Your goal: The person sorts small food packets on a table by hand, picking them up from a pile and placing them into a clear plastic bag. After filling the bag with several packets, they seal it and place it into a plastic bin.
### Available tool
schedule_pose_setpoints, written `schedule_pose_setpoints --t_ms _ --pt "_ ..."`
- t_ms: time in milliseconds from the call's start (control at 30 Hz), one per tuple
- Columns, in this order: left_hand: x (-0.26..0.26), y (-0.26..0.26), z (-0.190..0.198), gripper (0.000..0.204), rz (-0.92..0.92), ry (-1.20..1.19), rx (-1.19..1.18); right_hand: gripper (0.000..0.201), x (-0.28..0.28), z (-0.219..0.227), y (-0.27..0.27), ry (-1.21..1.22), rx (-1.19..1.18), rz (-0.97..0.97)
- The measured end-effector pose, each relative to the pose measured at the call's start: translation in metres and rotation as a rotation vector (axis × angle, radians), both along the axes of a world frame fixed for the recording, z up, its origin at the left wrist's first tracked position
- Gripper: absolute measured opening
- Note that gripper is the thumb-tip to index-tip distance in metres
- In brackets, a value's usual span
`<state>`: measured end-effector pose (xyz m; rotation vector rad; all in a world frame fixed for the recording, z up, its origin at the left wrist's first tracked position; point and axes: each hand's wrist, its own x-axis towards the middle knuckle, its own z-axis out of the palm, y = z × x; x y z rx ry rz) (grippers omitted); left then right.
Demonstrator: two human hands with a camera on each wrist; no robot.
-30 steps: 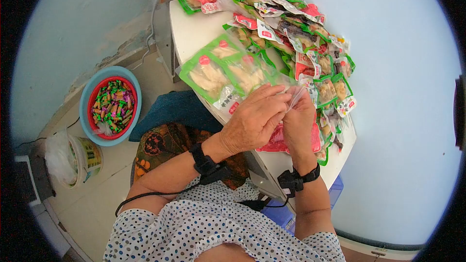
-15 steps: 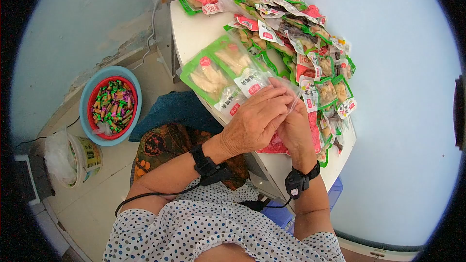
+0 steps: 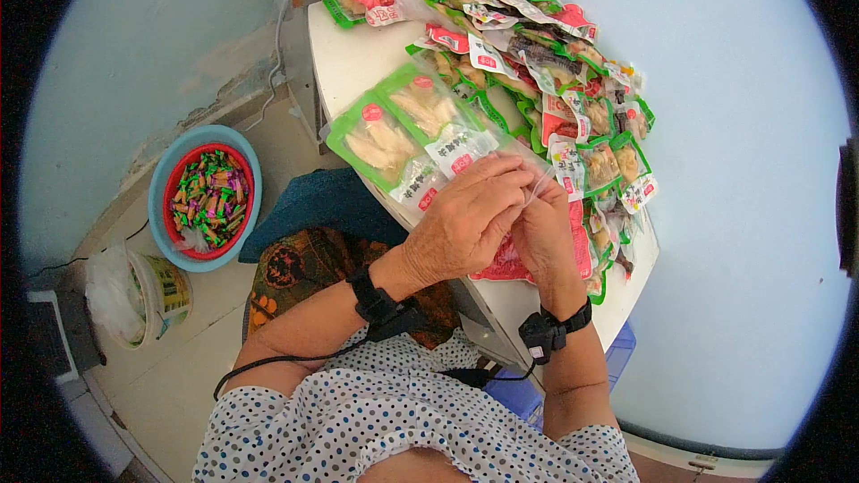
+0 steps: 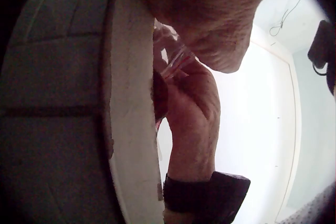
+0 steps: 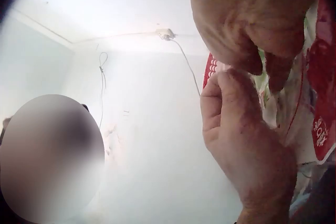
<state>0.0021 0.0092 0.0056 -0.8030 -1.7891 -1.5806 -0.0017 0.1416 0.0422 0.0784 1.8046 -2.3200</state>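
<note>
A clear plastic bag (image 3: 512, 136) holds several green-edged packets (image 3: 380, 145) with pale food inside, lying over the table's left edge. Its open-looking end is pinched between both hands. The left hand (image 3: 470, 219) curls its fingers on the bag's edge from the left. Facing it, the right hand (image 3: 543, 231) grips the same edge, thumb and fingers together. In the left wrist view the clear film (image 4: 170, 50) runs to the right hand (image 4: 191, 108). The right wrist view has the fingertips of the left hand (image 5: 239, 124) and right hand (image 5: 257, 19) meeting.
A pile of sealed food packets (image 3: 546, 54) covers the table's right side, with a red packet (image 3: 503, 264) by the wrists. One packet (image 3: 362, 7) lies at the back left. On the floor stand a blue basin (image 3: 157, 206) with wrapped pieces and a bucket (image 3: 170, 291).
Since a second ago, a white-labelled packet end has come into sight inside the bag, left of the fingers. The hands stay together at the bag's edge, with small finger shifts.
</note>
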Motion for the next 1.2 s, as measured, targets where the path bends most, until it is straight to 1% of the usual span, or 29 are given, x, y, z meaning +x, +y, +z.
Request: schedule_pose_setpoints --t_ms 67,167,267,367,467,567,667,700,800,900,933,1000,1033,1067,1100,1133,1200 --pt "0.000 0.001 -0.002 0.010 -0.007 -0.011 0.014 0.028 0.002 -0.001 0.010 -0.029 0.045 0.061" --pt "0.001 0.002 -0.003 0.010 -0.008 -0.016 0.021 0.023 0.001 -0.006 0.017 -0.088 -0.061 0.167" --pt "0.000 0.001 -0.004 0.011 0.004 0.004 -0.001 0.024 0.001 -0.008 0.020 -0.084 -0.031 0.167" --pt "0.001 0.002 -0.002 0.011 -0.006 -0.002 0.011 0.026 0.002 -0.003 0.015 -0.097 -0.077 0.171" --pt "0.000 0.002 -0.001 0.010 -0.020 -0.016 0.008 0.027 0.005 0.002 0.002 -0.030 -0.055 0.114" --pt "0.001 0.003 -0.003 0.013 -0.016 -0.035 -0.008 0.025 0.005 0.012 -0.011 -0.047 -0.048 -0.042" --pt "0.000 0.001 -0.001 0.019 -0.034 -0.036 -0.045 0.020 -0.002 0.003 0.018 0.056 0.108 0.087" --pt "0.000 0.000 0.000 0.021 -0.045 -0.032 -0.061 0.018 -0.003 0.006 0.022 0.078 0.202 0.060" --pt "0.006 -0.002 0.006 0.026 0.006 -0.057 -0.150 0.020 -0.001 0.031 0.032 0.124 0.477 -0.008" --pt "0.021 -0.013 0.013 0.034 0.004 -0.065 -0.209 0.018 -0.006 0.027 0.041 0.285 0.627 -0.222" --pt "0.026 -0.018 0.014 0.035 0.035 -0.045 -0.244 0.020 -0.010 0.023 0.049 0.371 0.818 -0.248" --pt "0.038 -0.031 0.015 0.037 0.090 -0.009 -0.316 0.027 -0.014 0.020 0.052 0.527 0.893 -0.299" --pt "0.044 -0.036 0.015 0.037 0.102 0.012 -0.389 0.032 -0.013 0.019 0.053 0.600 0.933 -0.321" --pt "0.049 -0.041 0.016 0.037 0.118 0.033 -0.460 0.040 -0.012 0.018 0.054 0.606 0.921 -0.269" --pt "0.052 -0.045 0.016 0.037 0.136 0.057 -0.529 0.040 -0.013 0.015 0.054 0.597 0.932 -0.246" --pt "0.054 -0.046 0.016 0.038 0.163 0.152 -0.607 0.039 -0.013 0.012 0.054 0.589 0.944 -0.220" --pt "0.064 -0.043 0.026 0.041 0.135 0.122 -0.835 0.038 -0.014 0.006 0.052 0.561 0.926 -0.197"
